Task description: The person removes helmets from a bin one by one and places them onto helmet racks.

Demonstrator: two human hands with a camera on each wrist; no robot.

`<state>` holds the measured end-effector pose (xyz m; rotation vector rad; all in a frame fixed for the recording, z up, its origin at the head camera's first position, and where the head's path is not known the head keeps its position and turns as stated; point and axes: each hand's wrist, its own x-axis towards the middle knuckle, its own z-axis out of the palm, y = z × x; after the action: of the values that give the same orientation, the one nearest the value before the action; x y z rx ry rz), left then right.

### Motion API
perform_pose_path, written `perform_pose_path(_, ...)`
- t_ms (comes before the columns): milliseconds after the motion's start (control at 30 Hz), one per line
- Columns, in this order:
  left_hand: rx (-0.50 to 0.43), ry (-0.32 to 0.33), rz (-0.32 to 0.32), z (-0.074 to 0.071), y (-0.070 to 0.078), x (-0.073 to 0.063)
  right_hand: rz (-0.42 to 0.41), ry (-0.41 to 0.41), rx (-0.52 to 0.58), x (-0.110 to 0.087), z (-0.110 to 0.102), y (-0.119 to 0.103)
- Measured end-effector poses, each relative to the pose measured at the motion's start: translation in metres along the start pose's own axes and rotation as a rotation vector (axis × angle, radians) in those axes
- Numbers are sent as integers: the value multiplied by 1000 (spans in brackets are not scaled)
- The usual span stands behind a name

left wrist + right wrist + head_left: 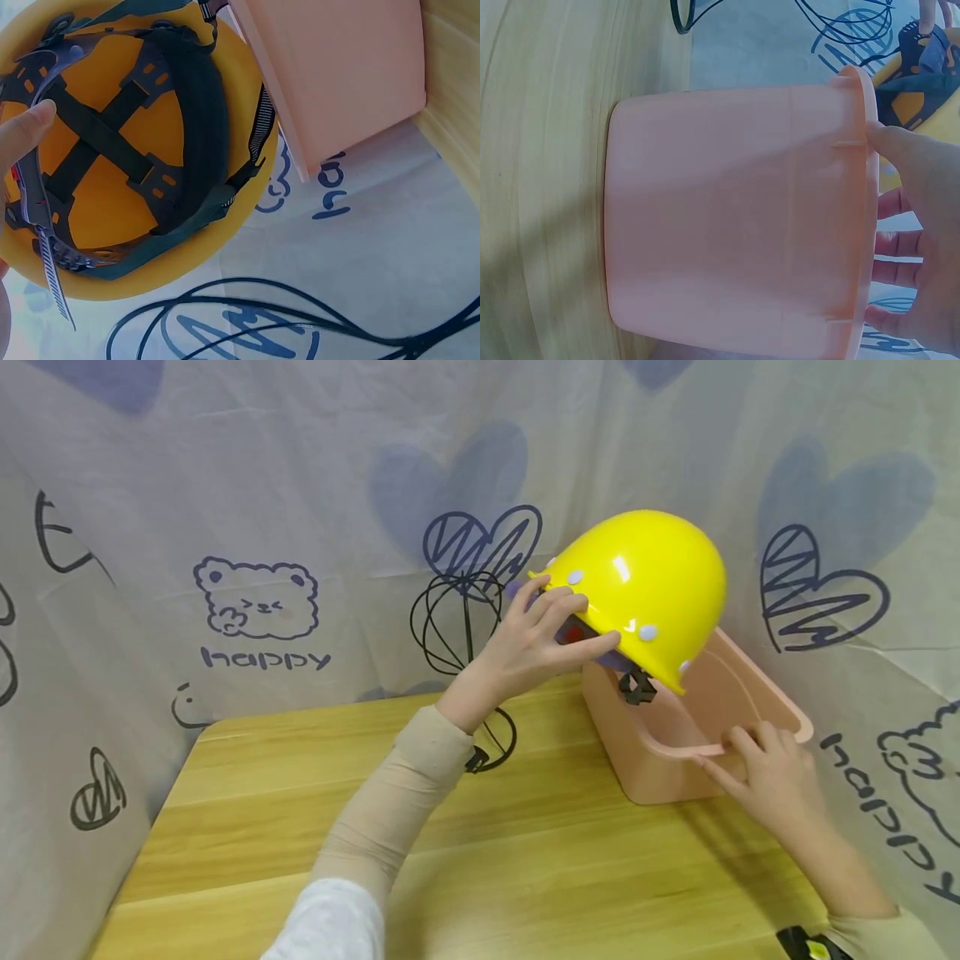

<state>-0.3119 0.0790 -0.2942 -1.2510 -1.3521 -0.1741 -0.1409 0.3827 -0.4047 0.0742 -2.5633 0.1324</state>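
My left hand (528, 639) grips a yellow hard hat (652, 585) at its rim, tilted over the left side of a pink plastic bin (618, 752). In the left wrist view the hat's inside shows, with dark crossed straps (97, 131) and a grey headband, and my left thumb (26, 131) lies by that band. A chin strap dangles below the brim. My right hand (776, 777) holds the bin's near rim. The right wrist view shows its thumb outside the wall (735, 210) and the fingers on the inner side.
A black wire stand with a round cage top and a ring base (516, 735) stands behind my left forearm. Under everything is a wooden table (300, 810). A white printed cloth (262, 468) hangs behind and at both sides.
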Motion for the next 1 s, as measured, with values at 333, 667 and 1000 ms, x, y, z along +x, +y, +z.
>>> perform_pose_path(333,18,-6,-10,-12,-8,-5,-3,11,16,-1,1,-1)
perform_pose_path(667,58,-21,-28,-21,-19,-3,13,13,25,0,0,1)
perform_pose_path(1000,-24,48,-78,-27,-29,-6,9,2,20,-1,0,-2)
